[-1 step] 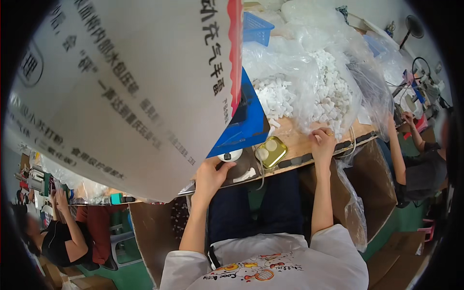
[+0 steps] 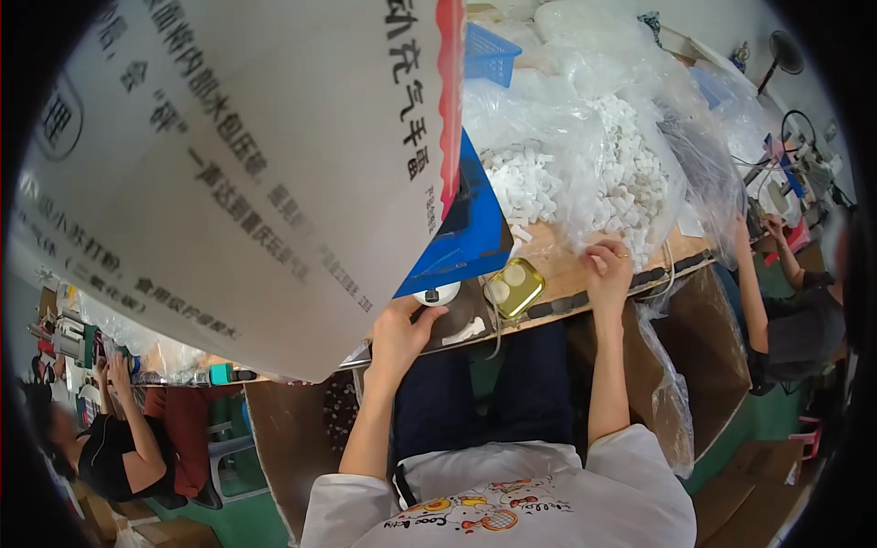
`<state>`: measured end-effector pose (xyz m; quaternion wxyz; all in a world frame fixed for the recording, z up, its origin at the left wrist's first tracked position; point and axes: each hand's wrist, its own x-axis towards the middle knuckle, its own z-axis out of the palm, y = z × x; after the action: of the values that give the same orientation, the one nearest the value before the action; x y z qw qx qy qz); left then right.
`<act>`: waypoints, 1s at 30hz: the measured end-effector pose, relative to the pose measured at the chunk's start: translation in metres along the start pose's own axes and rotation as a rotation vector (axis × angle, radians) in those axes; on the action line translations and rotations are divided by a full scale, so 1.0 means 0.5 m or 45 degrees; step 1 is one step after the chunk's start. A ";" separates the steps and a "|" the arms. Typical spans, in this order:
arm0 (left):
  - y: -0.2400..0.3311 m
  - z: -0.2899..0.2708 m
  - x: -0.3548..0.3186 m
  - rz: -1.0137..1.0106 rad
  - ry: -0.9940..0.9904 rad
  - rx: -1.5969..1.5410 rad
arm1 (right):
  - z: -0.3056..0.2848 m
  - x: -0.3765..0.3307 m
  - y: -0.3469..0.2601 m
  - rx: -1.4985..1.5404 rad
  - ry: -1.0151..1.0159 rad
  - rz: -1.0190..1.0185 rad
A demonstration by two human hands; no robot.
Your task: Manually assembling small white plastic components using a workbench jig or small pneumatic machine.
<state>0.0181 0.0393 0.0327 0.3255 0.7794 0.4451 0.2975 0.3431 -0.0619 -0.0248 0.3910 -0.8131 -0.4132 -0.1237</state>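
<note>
At the table's front edge, my left hand lies beside a white round part under a blue machine housing. Its thumb stretches toward that part; the other fingertips are partly hidden. My right hand is at the near side of a heap of small white plastic pieces, fingers bent together in a pinch. Whatever they hold is too small to make out. Between my hands sits a gold-coloured metal tin with pale round discs inside. A few white pieces lie on the dark plate beside my left thumb.
A large printed sheet blocks the upper left. Clear plastic bags surround the white heap, and a blue basket stands behind. A cable hangs over the table edge. Co-workers sit at left and right.
The fingers of my right hand have shifted slightly left. The printed sheet and blue housing appear a touch farther right. My left hand stays beside the white round part.
</note>
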 end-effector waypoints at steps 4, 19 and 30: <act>-0.017 0.033 -0.017 0.320 0.282 -0.030 | 0.015 -0.058 -0.152 0.529 -0.354 -0.330; -0.042 0.033 -0.009 0.101 0.067 -0.154 | 0.042 -0.093 -0.330 1.086 -0.408 -0.432; -0.007 -0.015 -0.058 -0.239 0.034 -0.145 | 0.050 0.030 -0.179 0.559 -0.216 -0.326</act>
<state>-0.0014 0.0167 0.0295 0.3897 0.7105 0.5028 0.3007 0.2808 -0.0032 0.0140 0.5032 -0.6572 -0.5610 -0.0110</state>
